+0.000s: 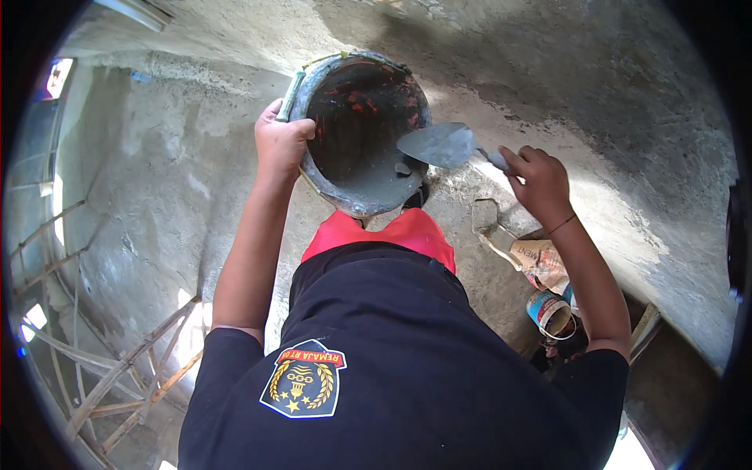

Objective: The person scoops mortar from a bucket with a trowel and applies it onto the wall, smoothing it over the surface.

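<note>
My left hand (285, 142) is closed round the rim and side handle of a round, mortar-crusted bucket (342, 205), which is tilted so its open mouth faces me. Grey wet residue and reddish patches coat its inside, and a small dark lump sits low in it. In my right hand (539, 185) is the handle of a trowel (441, 146). The trowel's grey, rounded blade points left and overlaps the bucket's right rim in view; whether it touches the rim I cannot tell.
Rough plastered walls (658, 149) rise ahead and to the right. On the floor at right lie a torn paper sack (539, 262), a long-handled tool (487, 217) and a small paint pail (551, 315). Wooden poles (129, 364) stand at the lower left.
</note>
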Action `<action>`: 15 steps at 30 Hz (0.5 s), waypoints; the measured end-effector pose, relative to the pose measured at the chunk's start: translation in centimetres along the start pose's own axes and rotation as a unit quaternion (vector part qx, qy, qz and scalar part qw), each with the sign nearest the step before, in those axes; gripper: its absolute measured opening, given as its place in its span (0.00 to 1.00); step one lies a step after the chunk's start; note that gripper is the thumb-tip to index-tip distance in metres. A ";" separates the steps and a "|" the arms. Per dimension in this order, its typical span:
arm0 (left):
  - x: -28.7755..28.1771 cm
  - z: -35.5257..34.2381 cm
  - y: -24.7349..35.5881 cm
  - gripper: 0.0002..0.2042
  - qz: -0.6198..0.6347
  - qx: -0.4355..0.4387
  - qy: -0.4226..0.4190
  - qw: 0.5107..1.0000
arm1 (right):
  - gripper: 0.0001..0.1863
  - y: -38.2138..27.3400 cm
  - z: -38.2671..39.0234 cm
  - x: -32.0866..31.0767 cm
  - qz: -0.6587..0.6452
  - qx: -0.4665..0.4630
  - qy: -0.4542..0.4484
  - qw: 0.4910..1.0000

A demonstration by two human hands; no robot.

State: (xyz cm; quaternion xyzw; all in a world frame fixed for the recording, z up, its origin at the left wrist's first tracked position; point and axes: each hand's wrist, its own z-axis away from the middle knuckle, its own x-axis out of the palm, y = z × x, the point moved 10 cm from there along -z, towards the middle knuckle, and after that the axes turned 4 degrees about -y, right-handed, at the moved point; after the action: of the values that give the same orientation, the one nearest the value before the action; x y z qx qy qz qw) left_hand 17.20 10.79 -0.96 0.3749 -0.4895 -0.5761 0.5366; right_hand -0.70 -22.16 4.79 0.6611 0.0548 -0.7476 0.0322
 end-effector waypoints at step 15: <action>0.1 -1.1 1.1 0.12 -0.013 -0.002 -0.037 0.999 | 0.23 -1.7 0.2 1.6 -0.004 -0.087 0.029 0.996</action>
State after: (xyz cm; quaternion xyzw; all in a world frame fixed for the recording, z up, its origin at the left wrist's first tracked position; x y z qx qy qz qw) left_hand 18.52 10.62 -0.15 0.3587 -0.5031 -0.5971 0.5115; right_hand -1.32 -20.50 3.33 0.6767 0.1232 -0.7209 0.0849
